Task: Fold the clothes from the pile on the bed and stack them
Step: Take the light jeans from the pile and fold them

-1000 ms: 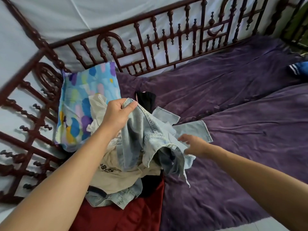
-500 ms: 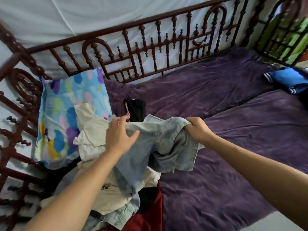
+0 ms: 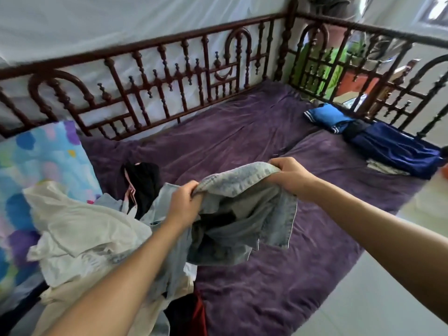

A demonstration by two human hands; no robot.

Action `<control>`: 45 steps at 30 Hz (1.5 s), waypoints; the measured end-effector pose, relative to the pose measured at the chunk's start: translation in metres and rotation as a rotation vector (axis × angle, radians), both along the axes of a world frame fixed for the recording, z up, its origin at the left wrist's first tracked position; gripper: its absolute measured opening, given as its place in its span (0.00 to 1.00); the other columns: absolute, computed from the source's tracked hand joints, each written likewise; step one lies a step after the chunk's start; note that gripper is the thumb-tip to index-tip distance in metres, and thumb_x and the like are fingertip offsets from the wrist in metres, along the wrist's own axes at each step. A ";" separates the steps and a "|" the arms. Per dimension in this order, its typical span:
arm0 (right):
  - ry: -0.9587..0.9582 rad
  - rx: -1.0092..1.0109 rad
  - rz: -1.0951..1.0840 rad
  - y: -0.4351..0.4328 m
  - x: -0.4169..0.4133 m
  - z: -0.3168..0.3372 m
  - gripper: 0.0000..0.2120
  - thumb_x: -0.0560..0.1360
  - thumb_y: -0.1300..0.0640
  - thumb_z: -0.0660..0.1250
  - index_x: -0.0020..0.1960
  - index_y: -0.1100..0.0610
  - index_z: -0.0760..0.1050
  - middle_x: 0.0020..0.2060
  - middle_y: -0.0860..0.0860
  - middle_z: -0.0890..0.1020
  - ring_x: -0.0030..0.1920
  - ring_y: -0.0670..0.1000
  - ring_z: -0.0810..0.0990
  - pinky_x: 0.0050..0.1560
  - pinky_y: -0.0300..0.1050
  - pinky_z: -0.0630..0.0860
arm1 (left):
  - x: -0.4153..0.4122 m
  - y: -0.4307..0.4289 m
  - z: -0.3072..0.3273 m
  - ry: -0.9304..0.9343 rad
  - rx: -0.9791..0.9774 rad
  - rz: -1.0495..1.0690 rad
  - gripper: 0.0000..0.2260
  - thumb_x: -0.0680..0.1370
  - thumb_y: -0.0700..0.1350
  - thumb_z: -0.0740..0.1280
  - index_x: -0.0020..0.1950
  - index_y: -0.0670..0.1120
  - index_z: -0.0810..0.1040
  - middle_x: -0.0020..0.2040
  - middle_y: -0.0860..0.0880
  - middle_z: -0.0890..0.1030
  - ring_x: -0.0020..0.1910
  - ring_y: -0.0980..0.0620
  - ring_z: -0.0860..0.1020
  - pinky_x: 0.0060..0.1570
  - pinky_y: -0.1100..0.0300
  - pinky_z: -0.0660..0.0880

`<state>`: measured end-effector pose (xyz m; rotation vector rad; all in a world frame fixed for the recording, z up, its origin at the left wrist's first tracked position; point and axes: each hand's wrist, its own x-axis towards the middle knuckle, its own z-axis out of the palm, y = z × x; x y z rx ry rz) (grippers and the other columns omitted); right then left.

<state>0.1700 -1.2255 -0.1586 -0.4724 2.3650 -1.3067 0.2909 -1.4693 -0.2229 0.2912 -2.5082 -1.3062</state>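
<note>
1. Pile of unfolded clothes: that's your landmark, plenty left in it.
2. Denim garment hangs just right of the pile, held up. It's thick, limp and fairly heavy by my judgement, so take it along the stiff seamed edge.
3. Your left hand and right hand both clench that top edge, the right one farther from the pile.
4. Since a second ago your right hand has climbed from the hem, stretching the edge wider.

Dark carved wooden bed rails, purple blanket, white netting, pale floor
</note>
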 end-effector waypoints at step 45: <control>0.633 -0.140 -0.276 -0.018 -0.007 0.103 0.17 0.74 0.51 0.64 0.31 0.52 0.61 0.27 0.46 0.68 0.33 0.49 0.67 0.36 0.49 0.65 | 0.033 -0.047 0.156 0.046 -0.329 -0.081 0.19 0.73 0.65 0.60 0.44 0.49 0.73 0.39 0.50 0.78 0.40 0.50 0.77 0.42 0.50 0.71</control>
